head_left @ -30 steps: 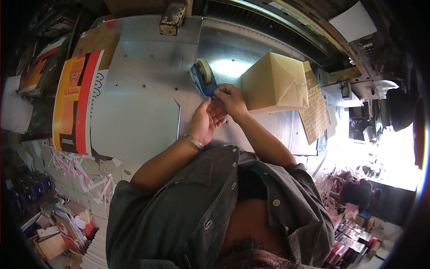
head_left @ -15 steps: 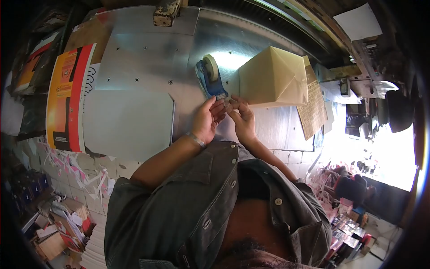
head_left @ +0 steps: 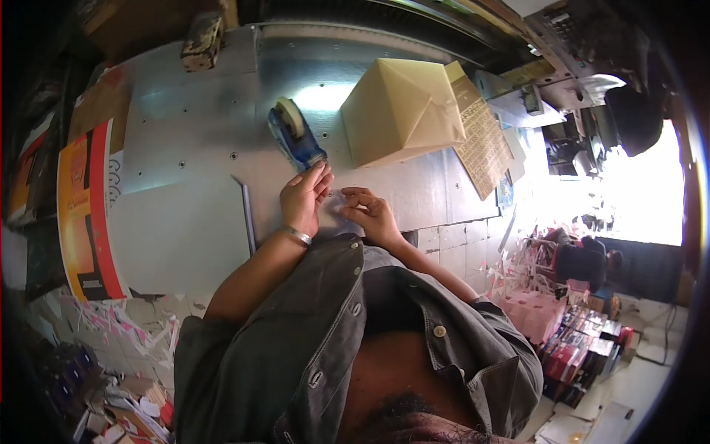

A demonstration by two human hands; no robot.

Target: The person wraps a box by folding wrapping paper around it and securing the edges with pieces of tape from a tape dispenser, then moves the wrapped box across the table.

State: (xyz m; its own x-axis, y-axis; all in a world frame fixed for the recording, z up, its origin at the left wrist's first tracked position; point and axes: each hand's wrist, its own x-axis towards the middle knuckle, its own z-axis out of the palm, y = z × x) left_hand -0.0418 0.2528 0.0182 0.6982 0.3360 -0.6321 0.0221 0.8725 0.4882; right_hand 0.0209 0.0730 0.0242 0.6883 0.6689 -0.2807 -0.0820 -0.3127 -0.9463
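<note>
A blue tape dispenser (head_left: 299,144) with a pale roll of tape (head_left: 291,117) rests on the metal tabletop. My left hand (head_left: 301,203), with a metal bracelet at the wrist, grips the dispenser's near end with thumb and fingertips. My right hand (head_left: 372,216) is just to the right, its thumb and fingers pinched together. A faint, see-through strip of tape (head_left: 338,201) shows at those fingertips, though its full outline is hard to make out. Beyond my right hand stands a box-shaped parcel (head_left: 399,118) wrapped in brown paper, its folded end facing right.
A large grey sheet (head_left: 177,237) lies left on the metal table (head_left: 200,118), beside an orange and red printed sheet (head_left: 89,214). Printed brown cardboard (head_left: 481,140) sits right of the parcel. A worn block (head_left: 203,43) stands at the back. Paper shreds litter the floor.
My right hand has drawn away from my left, toward the right and nearer my body. The whole view has shifted, so the table items appear further left.
</note>
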